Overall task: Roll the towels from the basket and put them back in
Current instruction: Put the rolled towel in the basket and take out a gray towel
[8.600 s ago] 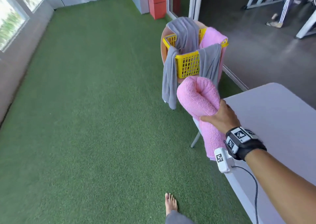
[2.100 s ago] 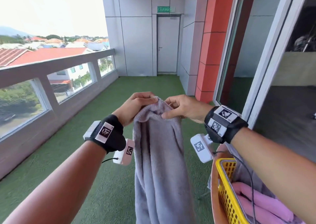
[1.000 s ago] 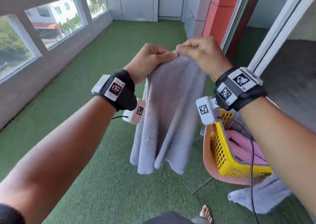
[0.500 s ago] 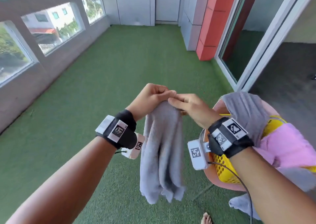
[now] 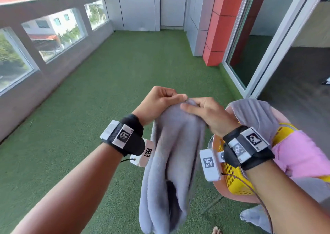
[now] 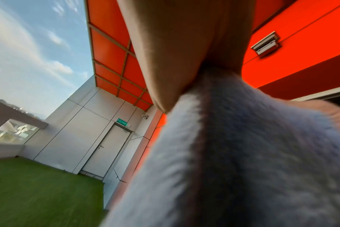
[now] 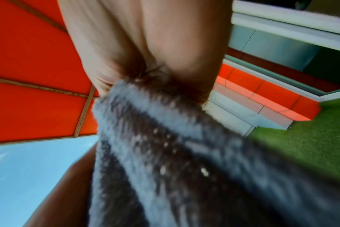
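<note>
Grey towel (image 5: 171, 162) hangs folded from both grips — left hand (image 5: 157, 103) and right hand (image 5: 209, 116) pinching its top edge, basket (image 5: 234, 180) just right — next, rolling needs a flat surface.

I was looking at a building's outdoor balcony or terrace. Green artificial turf (image 5: 110, 84) covered the floor, a grey parapet (image 5: 44, 43) with openings gave onto neighbouring rooftops, and open sky showed above. A grey door (image 6: 105, 150) carried a green exit sign (image 6: 122, 122), beside red cladding (image 5: 216, 25) and a sliding glass door (image 5: 250, 37).
</note>
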### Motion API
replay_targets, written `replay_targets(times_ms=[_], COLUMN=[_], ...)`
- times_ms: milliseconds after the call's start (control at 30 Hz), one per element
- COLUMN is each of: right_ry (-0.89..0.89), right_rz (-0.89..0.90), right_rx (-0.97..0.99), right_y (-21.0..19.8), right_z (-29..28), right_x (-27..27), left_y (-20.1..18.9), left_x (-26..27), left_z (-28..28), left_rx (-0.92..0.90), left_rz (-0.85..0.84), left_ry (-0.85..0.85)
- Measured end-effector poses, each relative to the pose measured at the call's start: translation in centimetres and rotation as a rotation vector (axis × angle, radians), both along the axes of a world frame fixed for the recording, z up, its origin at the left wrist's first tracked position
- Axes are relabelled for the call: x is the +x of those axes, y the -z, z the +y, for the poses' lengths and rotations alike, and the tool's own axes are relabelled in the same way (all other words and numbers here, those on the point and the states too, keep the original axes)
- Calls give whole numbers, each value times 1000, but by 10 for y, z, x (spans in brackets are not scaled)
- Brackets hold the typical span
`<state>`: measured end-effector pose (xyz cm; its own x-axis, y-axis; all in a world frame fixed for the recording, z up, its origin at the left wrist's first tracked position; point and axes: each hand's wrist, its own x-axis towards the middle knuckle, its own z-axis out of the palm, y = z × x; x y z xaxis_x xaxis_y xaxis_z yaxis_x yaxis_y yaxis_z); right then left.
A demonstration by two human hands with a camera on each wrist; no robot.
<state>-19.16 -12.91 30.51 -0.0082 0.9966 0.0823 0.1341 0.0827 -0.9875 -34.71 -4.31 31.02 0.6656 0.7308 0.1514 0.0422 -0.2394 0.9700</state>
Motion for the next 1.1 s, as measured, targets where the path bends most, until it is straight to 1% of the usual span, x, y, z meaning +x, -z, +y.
replay_targets(times_ms=[67, 133, 167, 200, 233, 300, 333, 367, 433, 467, 500, 533, 567, 633, 667, 700, 733, 767, 833, 867, 900, 1000, 1033, 1067, 1100], right_ry=[168, 293, 307, 255, 173, -20, -34, -9, 106, 171, 227, 241, 215, 18, -39, -32, 26, 96, 204, 205, 175, -61, -72, -31, 44], right_rz=[94, 244, 313, 325, 254, 7, -33, 10, 193, 287, 327, 310, 265, 122, 49, 33, 79, 169, 362, 390, 354, 81, 22, 25, 94], right_rx=[96, 138, 114, 66, 0, -78, -55, -10, 85, 106, 111, 96, 57, -56, -63, -23, 39, 94, 129, 127, 109, -17, -8, 30, 66], right_y=[-16, -27, -26, -21, -15, -5, -5, -11, -27, -33, -36, -34, -29, -14, -11, -13, -18, -26, -35, -32, -26, 3, 3, -2, -10], right_z=[4, 8, 9, 11, 8, -4, -6, -8, -3, 2, 5, 8, 8, 4, 1, 0, 3, 4, 6, 6, 3, -6, -7, -5, -4], right_x=[20, 36, 37, 34, 25, -2, -9, -11, 3, 13, 19, 20, 14, -10, -20, -24, -21, -14, 4, 7, 4, -22, -25, -22, -16], left_y=[7, 14, 14, 12, 8, -3, -7, -8, -1, 3, 7, 8, 6, -5, -10, -13, -14, -12, -7, -6, -8, -17, -19, -18, -14], left_x=[-5, -12, -14, -15, -14, -12, -11, -11, -14, -17, -19, -20, -19, -16, -14, -14, -14, -17, -22, -23, -22, -11, -7, -6, -7], left_z=[-2, -1, 0, 2, 5, 8, 9, 7, 2, 0, 0, 1, 2, 3, 2, 1, -1, -3, -4, -4, -4, -4, -6, -9, -11], left_rx=[-43, -72, -72, -66, -66, -53, -33, -18, -21, -33, -39, -36, -25, -4, 13, 33, 45, 43, 40, 44, 48, 74, 79, 77, 68], left_rz=[-13, -36, -47, -67, -97, -140, -132, -117, -84, -77, -82, -99, -120, -143, -137, -124, -104, -85, -79, -89, -106, -122, -110, -96, -85], left_ry=[32, -3, -36, -65, -90, -109, -93, -57, 9, 20, 12, -17, -56, -100, -90, -59, -22, 8, 1, -20, -37, -59, -40, -14, 11])
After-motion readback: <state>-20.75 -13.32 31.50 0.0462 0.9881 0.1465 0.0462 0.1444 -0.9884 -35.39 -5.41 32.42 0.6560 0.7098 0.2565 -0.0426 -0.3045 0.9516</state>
